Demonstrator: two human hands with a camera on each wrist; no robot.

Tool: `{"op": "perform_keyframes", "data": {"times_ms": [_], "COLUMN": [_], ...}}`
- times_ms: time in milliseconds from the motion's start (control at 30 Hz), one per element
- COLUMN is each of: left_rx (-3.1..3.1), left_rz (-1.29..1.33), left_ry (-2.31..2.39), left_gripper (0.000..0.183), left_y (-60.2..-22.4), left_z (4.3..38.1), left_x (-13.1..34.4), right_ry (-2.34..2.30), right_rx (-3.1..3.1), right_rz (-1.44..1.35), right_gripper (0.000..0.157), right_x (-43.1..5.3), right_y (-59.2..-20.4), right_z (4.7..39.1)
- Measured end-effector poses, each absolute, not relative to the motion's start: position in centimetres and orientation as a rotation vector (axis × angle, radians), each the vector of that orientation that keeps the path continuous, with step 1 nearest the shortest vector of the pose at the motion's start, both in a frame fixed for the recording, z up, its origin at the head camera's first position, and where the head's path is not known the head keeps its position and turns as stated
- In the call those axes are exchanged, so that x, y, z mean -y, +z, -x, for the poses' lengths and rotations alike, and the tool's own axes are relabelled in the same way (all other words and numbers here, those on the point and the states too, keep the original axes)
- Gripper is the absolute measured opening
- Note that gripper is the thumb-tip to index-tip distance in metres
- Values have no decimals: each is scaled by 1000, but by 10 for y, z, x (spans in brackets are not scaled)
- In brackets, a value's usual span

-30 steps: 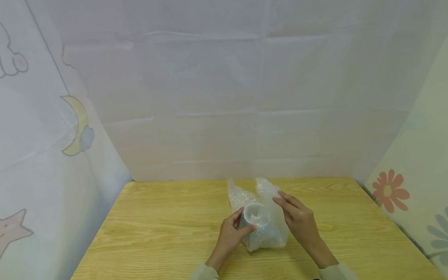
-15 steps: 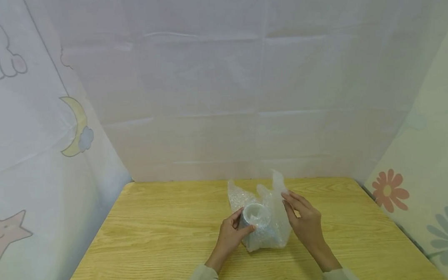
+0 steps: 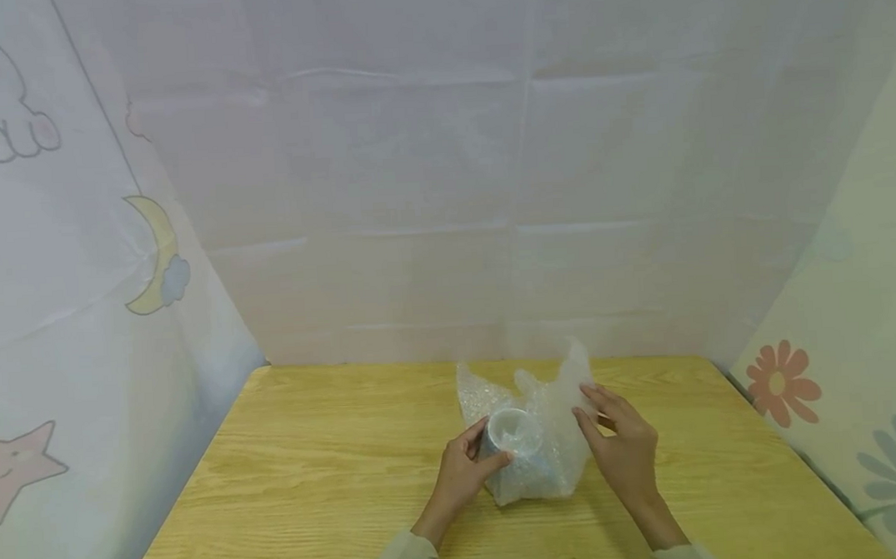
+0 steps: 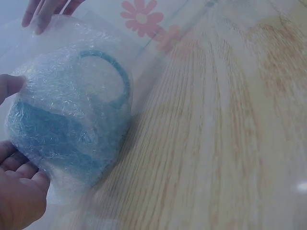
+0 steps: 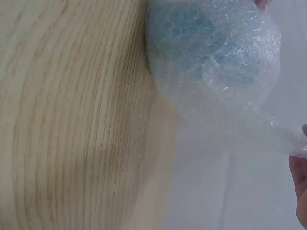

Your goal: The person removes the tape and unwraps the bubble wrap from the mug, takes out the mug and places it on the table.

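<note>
A blue mug [image 4: 43, 127] shows through clear bubble wrap [image 3: 567, 433] on the table; its ring-shaped handle [image 4: 125, 81] is visible under the plastic in the left wrist view. The round white mouth [image 3: 513, 431] faces up and toward the head camera, with some wrap tucked inside it. My left hand [image 3: 460, 472] grips the wrapped mug from the left, thumb at the near side of the rim. My right hand [image 3: 626, 448] pinches a loose edge of the wrap and holds it out to the right. Another flap [image 3: 477, 392] stands up behind the mug.
The wooden table [image 3: 314, 477] extends around the mug on all sides. A pale backdrop [image 3: 444, 188] hangs behind it, with patterned cloths at the left and right edges of the table.
My right hand has moved right and slightly toward me, drawing the wrap's loose edge away from the mug. The left hand and the mug have stayed in place.
</note>
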State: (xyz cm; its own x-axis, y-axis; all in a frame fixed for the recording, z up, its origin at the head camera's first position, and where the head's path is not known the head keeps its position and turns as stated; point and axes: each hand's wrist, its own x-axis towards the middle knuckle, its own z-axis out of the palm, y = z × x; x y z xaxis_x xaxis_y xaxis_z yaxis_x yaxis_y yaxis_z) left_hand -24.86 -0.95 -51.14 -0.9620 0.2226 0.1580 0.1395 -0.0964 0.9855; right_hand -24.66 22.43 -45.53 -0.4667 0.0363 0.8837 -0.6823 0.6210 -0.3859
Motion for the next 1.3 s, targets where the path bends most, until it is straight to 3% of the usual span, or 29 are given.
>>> {"op": "perform_keyframes", "data": {"times_ms": [767, 1300], "left_rx": [-2081, -2070], "left_rz": [-417, -412], "left_ry": [2254, 2244], "left_gripper": [71, 72], "left_y": [-513, -511], "left_z": [249, 251], "left_x": [10, 11], "right_ry": [1318, 1544], "right_rx": [1912, 1941], "right_rz": [-124, 289], "right_gripper": [40, 46], "right_x": [-219, -246], "right_y": [-433, -467], "right_z": [223, 240]}}
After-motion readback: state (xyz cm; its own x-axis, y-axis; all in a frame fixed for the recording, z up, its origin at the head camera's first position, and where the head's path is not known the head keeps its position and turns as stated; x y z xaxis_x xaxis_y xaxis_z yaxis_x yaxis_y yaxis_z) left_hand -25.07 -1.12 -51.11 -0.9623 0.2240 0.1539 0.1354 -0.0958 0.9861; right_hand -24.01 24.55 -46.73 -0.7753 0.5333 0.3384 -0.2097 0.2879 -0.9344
